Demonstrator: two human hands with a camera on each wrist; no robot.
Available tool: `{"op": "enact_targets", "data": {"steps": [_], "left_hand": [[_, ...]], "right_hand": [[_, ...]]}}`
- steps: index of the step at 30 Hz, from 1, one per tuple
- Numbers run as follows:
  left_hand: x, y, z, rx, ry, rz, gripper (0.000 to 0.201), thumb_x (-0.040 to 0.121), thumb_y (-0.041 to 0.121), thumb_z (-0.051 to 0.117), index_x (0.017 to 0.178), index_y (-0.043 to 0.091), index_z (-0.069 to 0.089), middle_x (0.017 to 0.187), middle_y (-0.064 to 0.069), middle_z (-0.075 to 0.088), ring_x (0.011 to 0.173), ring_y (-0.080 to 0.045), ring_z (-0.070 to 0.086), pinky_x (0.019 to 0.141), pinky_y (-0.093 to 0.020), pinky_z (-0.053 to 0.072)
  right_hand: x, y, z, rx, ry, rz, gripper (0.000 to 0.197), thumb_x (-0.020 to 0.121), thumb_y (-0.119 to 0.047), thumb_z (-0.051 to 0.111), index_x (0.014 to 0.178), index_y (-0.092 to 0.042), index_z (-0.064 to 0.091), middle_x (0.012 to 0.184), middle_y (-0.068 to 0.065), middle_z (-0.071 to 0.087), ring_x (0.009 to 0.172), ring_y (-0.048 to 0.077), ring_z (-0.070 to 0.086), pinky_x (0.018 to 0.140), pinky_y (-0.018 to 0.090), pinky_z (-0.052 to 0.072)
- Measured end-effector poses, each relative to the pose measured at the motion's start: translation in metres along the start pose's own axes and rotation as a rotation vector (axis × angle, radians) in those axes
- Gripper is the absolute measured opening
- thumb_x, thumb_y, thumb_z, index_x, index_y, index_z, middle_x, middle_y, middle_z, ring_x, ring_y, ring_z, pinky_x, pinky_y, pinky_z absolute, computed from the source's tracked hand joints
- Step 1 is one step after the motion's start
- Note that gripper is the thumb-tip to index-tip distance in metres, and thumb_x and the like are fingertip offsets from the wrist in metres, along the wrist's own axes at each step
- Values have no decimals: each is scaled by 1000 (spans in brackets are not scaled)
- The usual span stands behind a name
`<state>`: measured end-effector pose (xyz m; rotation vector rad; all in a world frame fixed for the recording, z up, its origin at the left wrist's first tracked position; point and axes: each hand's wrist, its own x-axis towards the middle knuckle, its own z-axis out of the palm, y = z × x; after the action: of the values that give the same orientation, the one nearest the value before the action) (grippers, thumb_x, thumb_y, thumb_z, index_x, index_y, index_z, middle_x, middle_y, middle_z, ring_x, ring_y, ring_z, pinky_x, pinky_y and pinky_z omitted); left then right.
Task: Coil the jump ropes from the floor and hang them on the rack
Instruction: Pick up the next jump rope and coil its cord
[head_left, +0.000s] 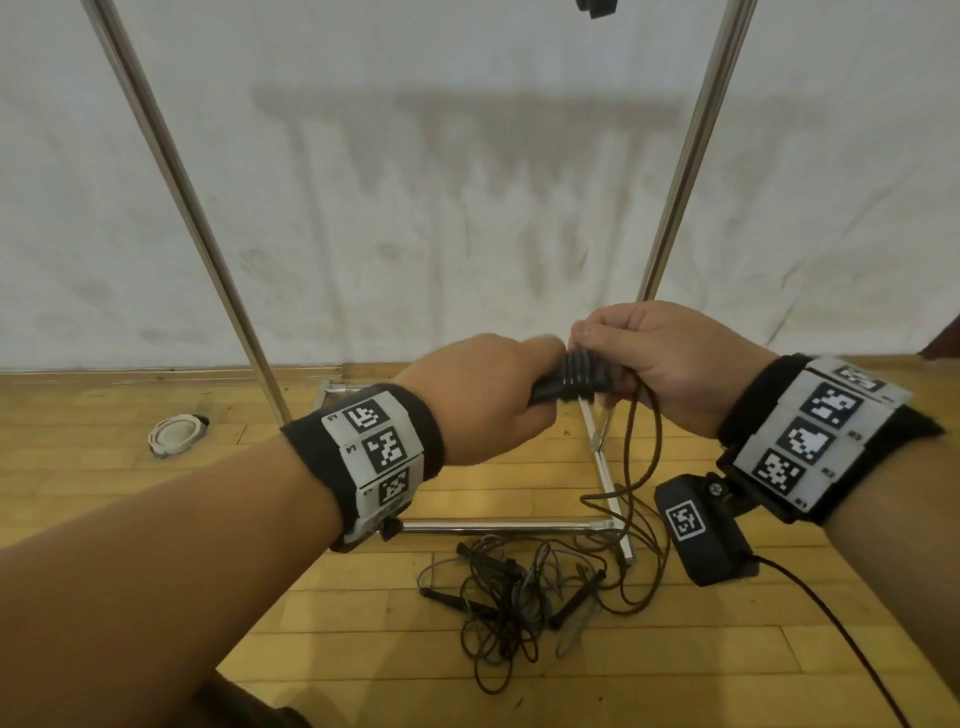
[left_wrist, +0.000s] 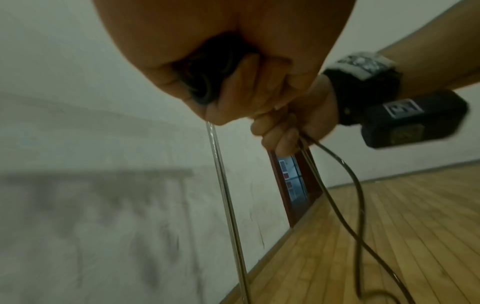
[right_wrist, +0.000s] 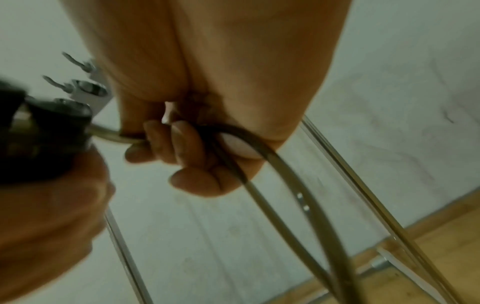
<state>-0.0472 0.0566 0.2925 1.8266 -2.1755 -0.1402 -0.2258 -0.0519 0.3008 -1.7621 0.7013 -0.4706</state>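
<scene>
At chest height my left hand (head_left: 488, 395) grips the black handles (head_left: 571, 382) of a jump rope, seen end-on as a dark handle (left_wrist: 207, 72) in the left wrist view. My right hand (head_left: 649, 364) sits just right of them, fingers (right_wrist: 187, 144) curled round loops of the brown cord (right_wrist: 272, 185). The cord (head_left: 644, 467) hangs from both hands to the floor. A tangled pile of other jump ropes (head_left: 519, 587) with black handles lies on the wood floor below. The metal rack (head_left: 171, 171) stands right in front, its base bar (head_left: 509, 527) behind the pile and its hooks (right_wrist: 85, 82) overhead.
A white wall is close behind the rack's right upright (head_left: 691, 145). On the floor to the left lies a white round object (head_left: 174, 428). A red-brown door frame (left_wrist: 293, 185) is off to the right. A black cable (head_left: 831, 623) trails from my right wrist camera.
</scene>
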Motion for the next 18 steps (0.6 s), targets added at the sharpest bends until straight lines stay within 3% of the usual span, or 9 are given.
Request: {"op": "enact_targets", "data": {"steps": [1, 3, 5, 7, 10, 13, 18], "left_hand": [[2, 0, -2, -27, 61, -41, 27, 100, 32, 60, 86, 36, 37, 69, 10, 52, 58, -3, 48, 50, -19, 27], [7, -1, -7, -62, 165, -124, 32, 100, 29, 59, 79, 35, 36, 69, 9, 52, 57, -4, 48, 47, -17, 26], [12, -7, -9, -66, 207, -200, 27, 100, 26, 57, 82, 33, 37, 71, 9, 52, 57, -6, 48, 47, -19, 28], [14, -16, -9, -34, 195, -274, 19, 102, 25, 54, 90, 27, 40, 74, 8, 51, 59, -8, 49, 49, -23, 30], [16, -32, -7, 38, 135, -378, 11, 104, 22, 52, 101, 23, 42, 76, 6, 50, 61, -9, 49, 49, -24, 31], [16, -41, -1, 132, 25, -423, 11, 104, 20, 51, 104, 22, 41, 77, 3, 50, 62, -12, 49, 49, -27, 32], [13, -37, 17, 315, -222, -309, 11, 104, 18, 47, 114, 24, 48, 79, 4, 48, 62, -13, 48, 49, -28, 31]], "right_hand": [[2, 4, 7, 56, 53, 28, 46, 102, -35, 53, 103, 10, 64, 73, 14, 45, 60, 23, 42, 58, 30, 50], [5, 11, 23, 71, 118, 100, 47, 105, -42, 47, 95, 1, 65, 66, 8, 43, 57, 19, 41, 60, 33, 50], [6, 18, 39, -2, 98, 160, 47, 106, -48, 42, 88, -10, 63, 62, 0, 44, 55, 18, 42, 58, 33, 50], [5, 23, 51, -73, 61, 176, 51, 106, -50, 38, 86, -11, 62, 59, -3, 45, 50, 15, 42, 53, 33, 46], [2, 24, 62, -460, 0, 119, 49, 107, -48, 33, 88, -14, 62, 63, -9, 53, 52, 8, 48, 55, 28, 40], [-1, 14, 67, -858, -113, 37, 40, 108, -43, 32, 97, -18, 62, 88, -2, 66, 80, 16, 62, 71, 35, 50], [-6, -13, 63, -1135, -241, -97, 34, 108, -40, 37, 93, -22, 61, 81, -5, 59, 73, 10, 55, 59, 25, 38]]}}
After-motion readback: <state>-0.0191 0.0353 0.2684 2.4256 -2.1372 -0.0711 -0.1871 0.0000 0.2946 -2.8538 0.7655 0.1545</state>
